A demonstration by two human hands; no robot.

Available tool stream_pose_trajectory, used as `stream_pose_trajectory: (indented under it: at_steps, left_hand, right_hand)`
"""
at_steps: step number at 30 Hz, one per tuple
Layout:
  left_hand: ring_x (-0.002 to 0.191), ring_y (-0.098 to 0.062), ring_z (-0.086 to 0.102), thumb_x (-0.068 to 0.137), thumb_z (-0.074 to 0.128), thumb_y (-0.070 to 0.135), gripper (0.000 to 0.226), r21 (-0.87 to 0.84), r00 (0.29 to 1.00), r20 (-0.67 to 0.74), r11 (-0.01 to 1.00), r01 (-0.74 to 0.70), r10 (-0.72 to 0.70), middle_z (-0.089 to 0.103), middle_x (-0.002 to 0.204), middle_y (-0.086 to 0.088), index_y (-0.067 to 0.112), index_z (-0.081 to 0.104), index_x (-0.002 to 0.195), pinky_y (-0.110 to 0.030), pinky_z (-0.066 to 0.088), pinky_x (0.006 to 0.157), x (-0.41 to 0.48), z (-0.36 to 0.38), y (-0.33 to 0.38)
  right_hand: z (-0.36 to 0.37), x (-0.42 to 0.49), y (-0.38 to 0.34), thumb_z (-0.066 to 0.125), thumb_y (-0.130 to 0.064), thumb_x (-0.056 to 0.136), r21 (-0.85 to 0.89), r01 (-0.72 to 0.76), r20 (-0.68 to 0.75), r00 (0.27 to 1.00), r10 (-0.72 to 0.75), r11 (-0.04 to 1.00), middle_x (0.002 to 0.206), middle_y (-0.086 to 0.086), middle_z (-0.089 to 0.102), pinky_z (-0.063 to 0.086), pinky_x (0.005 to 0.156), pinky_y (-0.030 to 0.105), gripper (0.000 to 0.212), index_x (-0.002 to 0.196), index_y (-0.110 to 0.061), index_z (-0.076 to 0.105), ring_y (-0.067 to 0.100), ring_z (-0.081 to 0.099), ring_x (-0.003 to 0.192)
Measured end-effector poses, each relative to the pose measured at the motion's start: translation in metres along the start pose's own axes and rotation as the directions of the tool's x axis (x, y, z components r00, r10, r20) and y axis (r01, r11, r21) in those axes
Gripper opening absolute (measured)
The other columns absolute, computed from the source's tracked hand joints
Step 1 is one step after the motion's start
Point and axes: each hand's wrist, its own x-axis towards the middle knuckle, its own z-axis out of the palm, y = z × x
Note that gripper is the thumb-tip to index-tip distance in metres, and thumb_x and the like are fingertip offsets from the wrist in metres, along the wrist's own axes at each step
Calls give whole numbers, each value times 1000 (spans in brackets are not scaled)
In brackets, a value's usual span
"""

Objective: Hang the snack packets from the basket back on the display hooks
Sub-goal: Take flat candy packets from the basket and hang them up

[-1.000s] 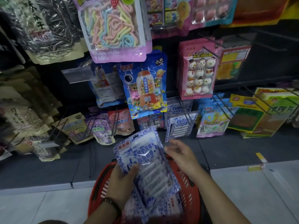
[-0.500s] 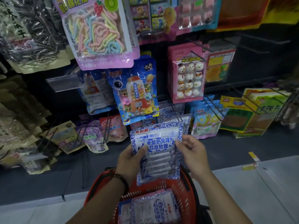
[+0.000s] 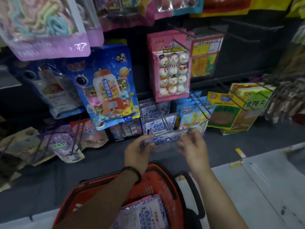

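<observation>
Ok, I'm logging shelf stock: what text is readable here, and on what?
"老酸奶风味": blue-and-white hanging plastic packet; partly also on the matching packet in the red plastic basket.
"扭蛋糖果机", likely: blue gumball-machine packet.
"片", last character only: green-and-yellow box.
Blurred: blue-and-white held packet, pink snowman packet, all else.

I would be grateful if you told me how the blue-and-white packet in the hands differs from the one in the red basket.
The held packet is up at the hooks, pinched at its ends by the left hand and right hand; the basket packet lies loose in the red basket, untouched. The held packet is tipped nearly flat, its face foreshortened; the basket packet shows its printed face. Both share the blue-and-white print.
</observation>
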Motion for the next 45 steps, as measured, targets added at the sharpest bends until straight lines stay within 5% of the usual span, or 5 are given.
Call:
stream_pose_trajectory:
  at_steps: [10, 19, 22, 30, 45]
  left_hand:
    - [58, -7, 64, 99, 65, 26, 34, -240, 971, 22, 942, 236, -238, 68, 70, -7, 0, 67, 77, -10, 46, 50, 33, 45, -43]
    - [59, -1, 64, 101, 61, 36, 35, -262, 970, -8, 937, 233, -244, 70, 65, 2, 10, 64, 78, -27, 53, 63, 56, 59, -41]
    - [78, -26, 68, 98, 63, 44, 43, -272, 963, -27, 929, 250, -267, 70, 73, -11, 2, 72, 99, -40, 53, 73, 56, 59, -44]
    - [61, -21, 54, 87, 62, 70, 60, -236, 939, -52, 918, 320, -341, 48, 51, 5, 23, 49, 51, -49, 58, 75, 63, 57, -53]
    - [117, -26, 62, 89, 49, 77, 81, -203, 909, -82, 900, 387, -409, 65, 130, -10, 6, 65, 125, -40, 47, 104, 110, 64, -60]
  right_hand:
    - [11, 14, 35, 55, -18, 109, -131, -199, 39, 978, 206, 971, 168, 4, 35, 40, 119, 60, 72, 166, -40, 17, 29, 52, 143]
    - [21, 13, 34, 53, -23, 109, -379, -64, 174, 975, 139, 923, 158, -14, 48, 42, 87, 17, 65, 166, -39, 25, -13, 53, 100]
    - [24, 11, 38, 58, -31, 104, -396, -124, 155, 968, 199, 910, 88, -21, 48, 37, 61, 21, 69, 162, -48, 25, -5, 48, 52]
    - [31, 4, 34, 64, -44, 97, -448, -137, 157, 961, 228, 884, 156, -10, 45, 39, 111, 27, 78, 165, -36, 26, 6, 48, 131]
    - [40, -6, 22, 63, -36, 104, -544, -136, 240, 920, 309, 828, 161, 1, 48, 36, 91, 9, 69, 165, -25, 31, 10, 47, 144]
